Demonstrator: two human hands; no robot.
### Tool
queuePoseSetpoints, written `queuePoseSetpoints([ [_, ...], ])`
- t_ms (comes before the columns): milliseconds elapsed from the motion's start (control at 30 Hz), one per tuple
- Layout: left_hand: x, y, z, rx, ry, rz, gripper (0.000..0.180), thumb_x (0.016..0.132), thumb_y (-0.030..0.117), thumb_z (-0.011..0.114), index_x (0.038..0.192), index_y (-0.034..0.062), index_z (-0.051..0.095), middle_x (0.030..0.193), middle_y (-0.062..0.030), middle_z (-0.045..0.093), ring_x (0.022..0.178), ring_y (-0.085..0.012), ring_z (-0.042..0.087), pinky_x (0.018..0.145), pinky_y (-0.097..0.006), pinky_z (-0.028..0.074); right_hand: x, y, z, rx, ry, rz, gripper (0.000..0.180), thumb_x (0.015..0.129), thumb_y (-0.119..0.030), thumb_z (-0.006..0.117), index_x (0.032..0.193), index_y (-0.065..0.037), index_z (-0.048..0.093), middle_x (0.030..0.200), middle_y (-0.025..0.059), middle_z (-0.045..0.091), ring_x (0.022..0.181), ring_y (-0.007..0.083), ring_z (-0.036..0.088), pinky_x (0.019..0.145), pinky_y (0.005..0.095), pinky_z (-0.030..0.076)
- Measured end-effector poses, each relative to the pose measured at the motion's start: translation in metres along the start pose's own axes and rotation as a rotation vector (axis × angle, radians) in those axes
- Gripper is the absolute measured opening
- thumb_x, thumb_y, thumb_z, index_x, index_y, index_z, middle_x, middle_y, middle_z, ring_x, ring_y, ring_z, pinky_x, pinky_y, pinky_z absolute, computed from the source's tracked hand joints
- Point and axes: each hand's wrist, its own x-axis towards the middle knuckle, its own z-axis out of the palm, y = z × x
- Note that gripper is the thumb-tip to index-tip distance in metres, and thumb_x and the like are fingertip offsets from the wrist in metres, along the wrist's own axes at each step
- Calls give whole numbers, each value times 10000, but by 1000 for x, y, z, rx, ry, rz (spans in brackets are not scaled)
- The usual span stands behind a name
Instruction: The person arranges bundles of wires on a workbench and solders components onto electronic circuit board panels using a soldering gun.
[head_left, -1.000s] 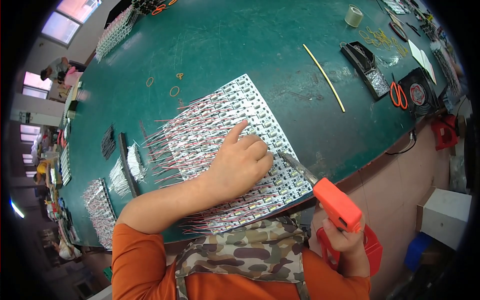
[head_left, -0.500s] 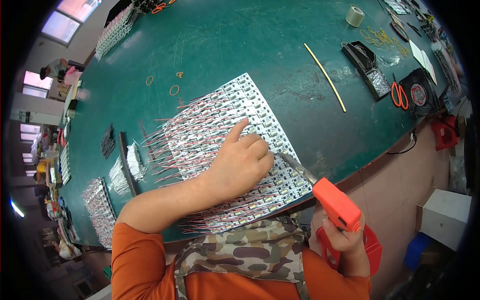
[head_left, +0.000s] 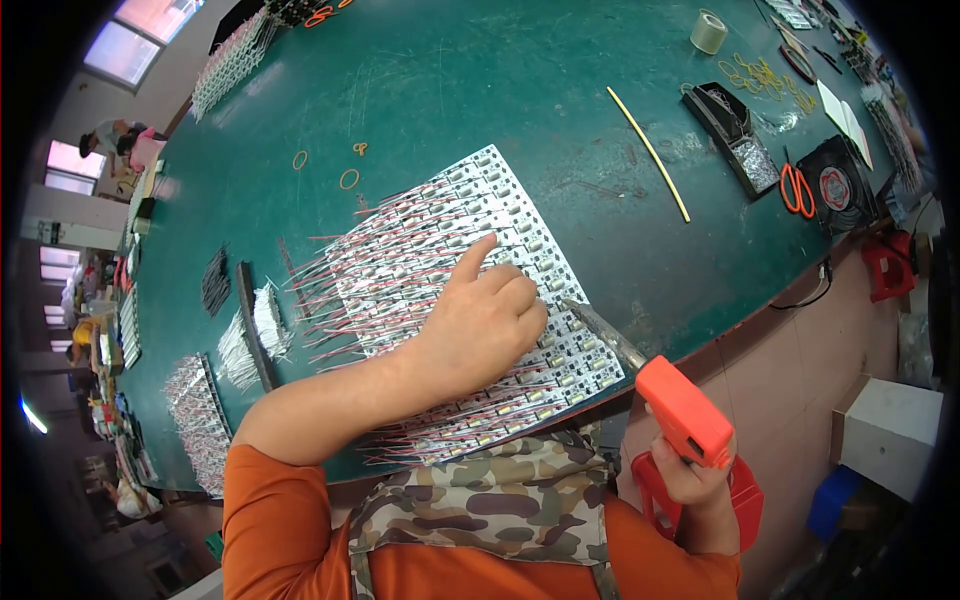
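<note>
A white sheet of small circuit boards point(head_left: 520, 225) lies on the green table, with rows of parts and many thin red and white wires sticking out to the left. My left hand point(head_left: 487, 318) rests over it, one finger stretched out and the others curled down; their tips and whatever they pinch are hidden. In my right hand point(head_left: 695, 475) is a red soldering gun point(head_left: 686, 410), held by its grip at the table's near edge. Its metal tip points left at the boards, just right of my left fingers.
Bundles of white wires point(head_left: 268, 325) and black pieces point(head_left: 215, 283) lie to the left beside a dark bar point(head_left: 252, 330). At the right are a yellow stick point(head_left: 650, 155), a black box point(head_left: 735, 140), orange-handled scissors point(head_left: 797, 190) and a fan point(head_left: 842, 188). A red stool point(head_left: 748, 505) stands below.
My right hand has drawn the soldering gun slightly to the right, its tip shifting a little away from my left fingers. My left hand stays almost still on the boards.
</note>
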Motion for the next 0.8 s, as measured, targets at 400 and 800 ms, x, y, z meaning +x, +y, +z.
queuePoseSetpoints([
  [400,-6,12,-1,-92,60,22,244,738,113,639,977,105,684,875,-53,576,936,-240,626,1050,-552,404,-22,-1,-3,38,-7,20,576,819,26,668,1347,91,446,819,112,654,658,182,636,640,306,528],
  [800,-7,18,7,-7,38,17,215,756,140,639,956,109,709,857,-44,589,942,-225,626,1051,-538,399,-25,3,-1,17,-24,25,554,797,14,706,1299,103,488,913,140,686,715,185,662,697,304,540],
])
